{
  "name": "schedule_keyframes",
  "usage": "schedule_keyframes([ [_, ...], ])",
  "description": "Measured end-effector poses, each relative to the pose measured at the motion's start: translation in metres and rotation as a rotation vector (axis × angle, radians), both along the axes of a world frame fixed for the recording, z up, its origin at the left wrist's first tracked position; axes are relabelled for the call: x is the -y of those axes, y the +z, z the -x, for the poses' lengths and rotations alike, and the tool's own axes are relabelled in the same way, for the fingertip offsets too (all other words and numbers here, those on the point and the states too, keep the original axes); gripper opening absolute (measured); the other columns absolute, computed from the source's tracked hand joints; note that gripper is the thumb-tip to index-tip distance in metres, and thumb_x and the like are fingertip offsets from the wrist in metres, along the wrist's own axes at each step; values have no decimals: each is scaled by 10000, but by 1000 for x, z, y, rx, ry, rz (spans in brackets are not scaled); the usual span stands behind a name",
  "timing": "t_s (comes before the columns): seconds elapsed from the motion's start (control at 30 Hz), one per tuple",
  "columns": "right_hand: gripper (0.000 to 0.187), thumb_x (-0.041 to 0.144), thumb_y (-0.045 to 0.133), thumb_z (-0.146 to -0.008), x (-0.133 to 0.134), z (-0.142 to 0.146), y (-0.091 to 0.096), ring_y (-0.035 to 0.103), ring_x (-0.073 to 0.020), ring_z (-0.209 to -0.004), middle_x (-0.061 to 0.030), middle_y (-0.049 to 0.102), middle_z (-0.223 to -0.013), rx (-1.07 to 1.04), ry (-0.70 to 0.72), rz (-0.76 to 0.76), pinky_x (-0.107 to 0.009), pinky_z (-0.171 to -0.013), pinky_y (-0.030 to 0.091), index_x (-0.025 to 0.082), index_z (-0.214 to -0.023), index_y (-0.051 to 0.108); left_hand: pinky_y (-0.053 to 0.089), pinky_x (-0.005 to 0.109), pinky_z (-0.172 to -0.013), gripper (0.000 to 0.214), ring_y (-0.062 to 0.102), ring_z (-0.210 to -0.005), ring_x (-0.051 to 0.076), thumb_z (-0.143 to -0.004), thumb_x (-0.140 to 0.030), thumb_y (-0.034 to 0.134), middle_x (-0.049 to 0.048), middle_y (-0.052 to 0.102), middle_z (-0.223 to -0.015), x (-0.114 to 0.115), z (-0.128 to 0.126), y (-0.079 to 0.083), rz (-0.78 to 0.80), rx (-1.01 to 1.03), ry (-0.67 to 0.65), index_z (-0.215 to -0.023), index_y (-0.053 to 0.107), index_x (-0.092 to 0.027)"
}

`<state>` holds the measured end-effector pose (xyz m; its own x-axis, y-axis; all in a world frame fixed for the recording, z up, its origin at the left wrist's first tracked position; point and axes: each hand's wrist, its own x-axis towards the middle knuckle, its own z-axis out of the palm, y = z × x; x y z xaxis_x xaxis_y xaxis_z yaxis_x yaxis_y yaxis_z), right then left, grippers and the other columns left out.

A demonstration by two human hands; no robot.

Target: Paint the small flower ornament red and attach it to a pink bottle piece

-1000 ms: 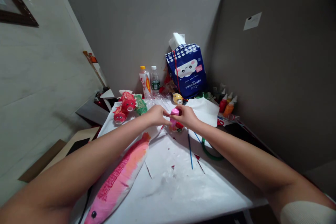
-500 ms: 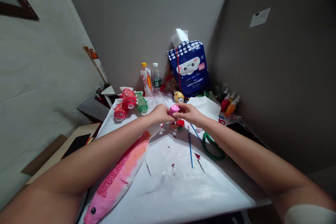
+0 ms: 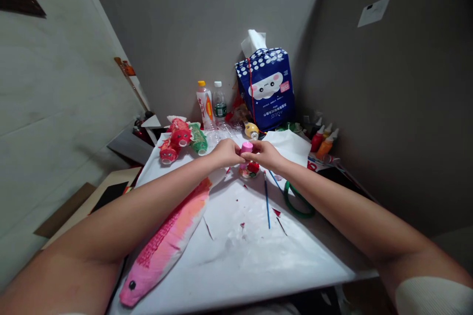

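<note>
Both hands meet above the far middle of the table around a small pink bottle (image 3: 246,147). My left hand (image 3: 228,152) grips it from the left, fingers closed. From the right, my right hand (image 3: 265,153) pinches it between thumb and fingers. The bottle stands about upright, its lower part partly hidden by fingers. Just below lies a small dish (image 3: 250,172) with red and some green in it; I cannot tell if the bottle touches it. A long pink and orange painted fish (image 3: 173,236) lies under my left forearm.
Two blue-handled brushes (image 3: 266,202) and a green tape roll (image 3: 297,202) lie near my right forearm. Behind are red and green fish figures (image 3: 181,133), drink bottles (image 3: 219,103) and a blue tissue pack (image 3: 266,88). Paint bottles (image 3: 325,143) stand at the right.
The view has tilted slightly down. Both hands still hold the pink bottle, and more of the dish below shows now.
</note>
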<state>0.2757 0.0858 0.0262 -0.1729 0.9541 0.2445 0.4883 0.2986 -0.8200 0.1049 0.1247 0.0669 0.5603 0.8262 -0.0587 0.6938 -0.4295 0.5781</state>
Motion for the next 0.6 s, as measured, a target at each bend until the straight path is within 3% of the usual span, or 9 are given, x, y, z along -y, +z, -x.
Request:
schedule_keyframes([
  [0.6,285,333,619,-946,-2,3,-3,676,-208,-957,-61,667,-1140,175,-82,11,-394,-809,578,147,-1161,628,533,262,-610,256,624,-723,144,-886,-374,682,6,653,-894,-2,-3,-4,-10,-54,32,-921,651,-122],
])
